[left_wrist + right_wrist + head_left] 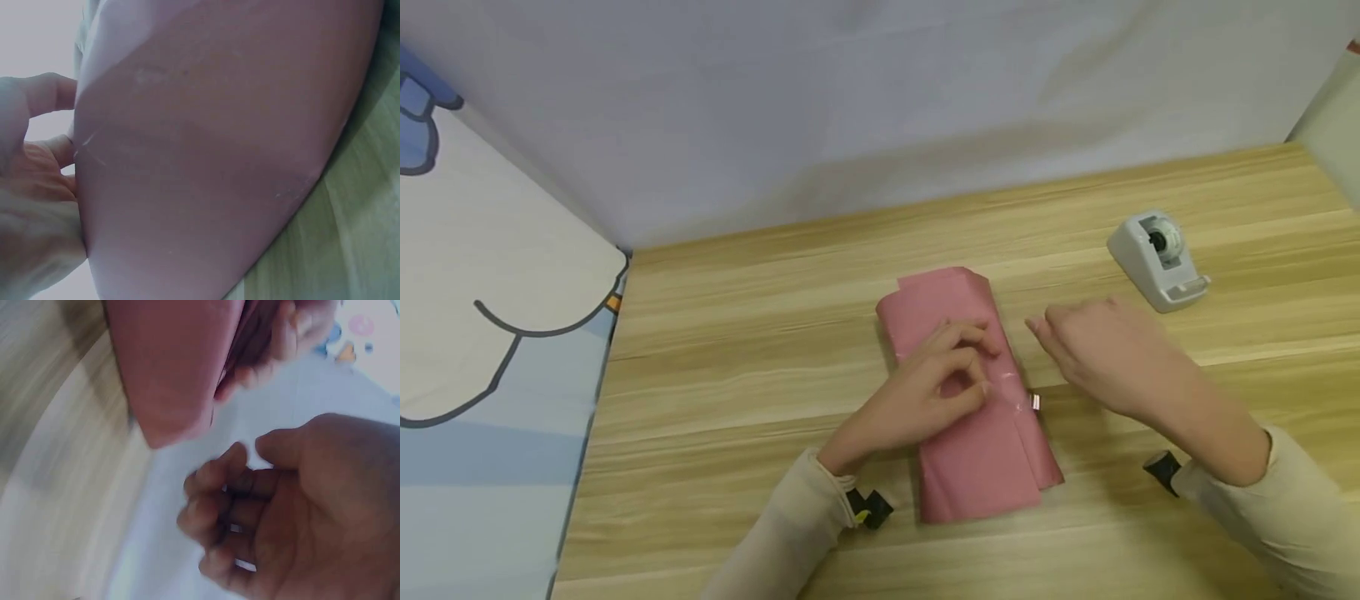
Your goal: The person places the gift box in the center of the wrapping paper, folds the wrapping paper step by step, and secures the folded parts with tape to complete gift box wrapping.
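Paper bundle, pink and oblong (981, 475), lay under left hand (917, 400), grip relaxed (likely pinning folds); right hand (1105, 358) loosely curled, empty.

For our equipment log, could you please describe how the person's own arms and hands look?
A long cream fabric left sleeve and matching right sleeve cover the forearms. A small black left device, with a yellow-green mark beside it, and a small black right device sit near the wrists. The left hand and right hand are gloveless.
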`<move>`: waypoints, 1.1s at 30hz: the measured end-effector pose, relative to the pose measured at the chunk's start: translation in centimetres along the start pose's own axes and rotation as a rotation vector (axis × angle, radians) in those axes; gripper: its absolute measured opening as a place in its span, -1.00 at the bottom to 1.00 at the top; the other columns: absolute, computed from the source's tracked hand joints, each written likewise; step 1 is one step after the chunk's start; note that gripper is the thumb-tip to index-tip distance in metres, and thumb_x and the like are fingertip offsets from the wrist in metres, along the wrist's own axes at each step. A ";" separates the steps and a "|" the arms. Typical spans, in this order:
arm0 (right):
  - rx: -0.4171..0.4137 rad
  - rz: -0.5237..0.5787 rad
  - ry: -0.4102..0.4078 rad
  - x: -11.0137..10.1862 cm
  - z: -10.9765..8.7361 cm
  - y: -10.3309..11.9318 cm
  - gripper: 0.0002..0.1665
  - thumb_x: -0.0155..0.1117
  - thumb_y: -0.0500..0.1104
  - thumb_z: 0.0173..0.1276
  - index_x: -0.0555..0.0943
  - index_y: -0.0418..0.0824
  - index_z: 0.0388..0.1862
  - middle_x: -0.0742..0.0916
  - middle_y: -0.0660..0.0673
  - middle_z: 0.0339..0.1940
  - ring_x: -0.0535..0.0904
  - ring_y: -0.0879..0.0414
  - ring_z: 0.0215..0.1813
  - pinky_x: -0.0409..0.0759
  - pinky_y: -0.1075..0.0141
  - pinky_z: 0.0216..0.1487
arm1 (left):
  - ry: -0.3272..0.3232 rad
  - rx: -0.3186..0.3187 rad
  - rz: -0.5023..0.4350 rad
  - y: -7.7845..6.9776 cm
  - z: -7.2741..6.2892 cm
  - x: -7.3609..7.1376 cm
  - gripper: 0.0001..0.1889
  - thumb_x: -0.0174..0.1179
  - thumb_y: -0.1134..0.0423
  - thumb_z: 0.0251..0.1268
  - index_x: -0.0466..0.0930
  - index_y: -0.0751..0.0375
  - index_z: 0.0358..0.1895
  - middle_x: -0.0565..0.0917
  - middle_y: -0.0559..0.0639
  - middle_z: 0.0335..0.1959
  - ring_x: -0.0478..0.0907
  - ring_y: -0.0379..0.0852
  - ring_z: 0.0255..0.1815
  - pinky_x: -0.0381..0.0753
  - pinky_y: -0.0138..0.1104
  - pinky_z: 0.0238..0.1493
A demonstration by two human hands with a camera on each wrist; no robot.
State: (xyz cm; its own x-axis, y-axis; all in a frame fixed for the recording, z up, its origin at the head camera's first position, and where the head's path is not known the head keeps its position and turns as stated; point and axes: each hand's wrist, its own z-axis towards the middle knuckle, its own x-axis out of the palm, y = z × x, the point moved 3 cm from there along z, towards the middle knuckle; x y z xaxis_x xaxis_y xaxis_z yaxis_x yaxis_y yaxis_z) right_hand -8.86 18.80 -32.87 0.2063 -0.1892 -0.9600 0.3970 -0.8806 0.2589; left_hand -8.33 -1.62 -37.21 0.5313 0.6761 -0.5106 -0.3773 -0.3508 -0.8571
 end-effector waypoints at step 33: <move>-0.273 0.892 0.166 3.1 -1.1 -2.0 -0.74 -0.04 -0.28 0.68 0.59 -0.14 -0.19 0.61 -0.15 -0.37 0.54 0.09 -0.26 0.52 0.28 -0.21 | 0.001 0.010 -0.226 0.6 -0.1 -0.7 -0.88 0.12 0.25 0.60 0.54 0.14 -0.20 0.51 0.00 0.33 0.30 -0.15 0.58 0.29 -0.19 0.61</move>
State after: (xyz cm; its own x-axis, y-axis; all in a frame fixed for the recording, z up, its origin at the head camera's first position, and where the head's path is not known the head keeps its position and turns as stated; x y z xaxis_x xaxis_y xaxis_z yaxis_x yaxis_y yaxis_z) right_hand -8.06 20.47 -36.27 0.6509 -0.6608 -0.3738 0.2224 -0.3048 0.9261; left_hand -8.87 -2.37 -37.35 0.6040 0.7361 -0.3055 -0.2562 -0.1837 -0.9490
